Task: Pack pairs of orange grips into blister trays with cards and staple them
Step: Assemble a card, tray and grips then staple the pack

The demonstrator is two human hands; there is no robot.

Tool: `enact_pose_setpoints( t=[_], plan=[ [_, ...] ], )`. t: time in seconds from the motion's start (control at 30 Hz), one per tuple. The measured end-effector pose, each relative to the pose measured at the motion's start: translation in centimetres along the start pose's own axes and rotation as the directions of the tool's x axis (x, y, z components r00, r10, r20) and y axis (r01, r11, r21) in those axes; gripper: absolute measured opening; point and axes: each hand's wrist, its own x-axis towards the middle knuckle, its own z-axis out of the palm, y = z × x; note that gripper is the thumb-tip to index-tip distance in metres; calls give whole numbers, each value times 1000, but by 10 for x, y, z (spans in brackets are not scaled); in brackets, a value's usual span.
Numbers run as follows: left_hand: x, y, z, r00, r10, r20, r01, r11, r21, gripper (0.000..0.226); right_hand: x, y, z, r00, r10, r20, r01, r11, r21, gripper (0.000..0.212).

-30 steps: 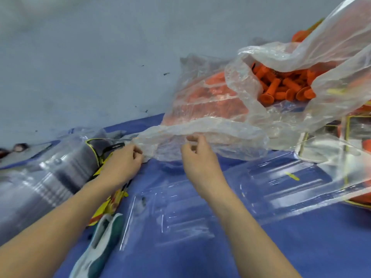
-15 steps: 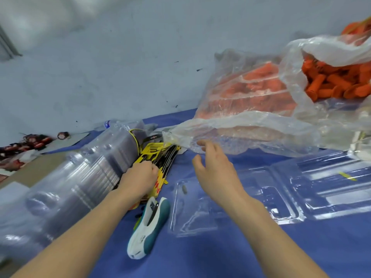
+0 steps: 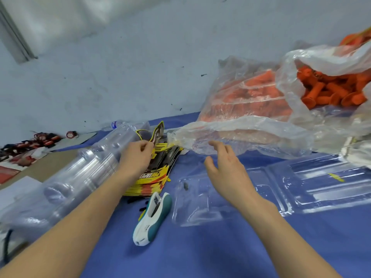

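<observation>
The left hand is in the middle left of the frame. Its thumb and fingers pinch one card and tip its far end up off the pile. The pile is yellow and black and lies on the blue bench, under that hand.

The right hand is in the middle of the frame. Its fingers are spread and loose, and it holds nothing. It is over the far end of a clear tray, with its fingertips near the edge of a big clear bag. It is hard to tell if they touch the bag.

The orange grips are in the upper right of the frame, heaped inside the open bag. More of them show through the plastic to the left of the heap. None are in the tray.

A second tray lies at the right, just beside the first one. A white and teal stapler lies on the bench in the lower middle, between the pile and the first tray. A long stack of clear trays lies on its side at the left, touching the pile. A small bottle lies behind the stack, near the grey wall.
</observation>
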Motion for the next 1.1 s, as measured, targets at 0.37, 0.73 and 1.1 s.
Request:
enact_pose_setpoints(
  t=[0.37, 0.73, 1.1],
  plan=[
    [-57, 130, -37, 657, 598, 459, -451, 800, -396, 35, -13, 5, -89, 951, -67, -301, 212, 850, 482, 58],
    [-62, 68, 20, 953, 73, 294, 157, 709, -687, 21, -13, 40, -98, 857, 413, -307, -62, 675, 735, 22],
    [-77, 47, 30, 864, -83, 497, 483, 417, -770, 39, -9, 31, -86, 850, 457, -261, -162, 699, 697, 23]
  ],
)
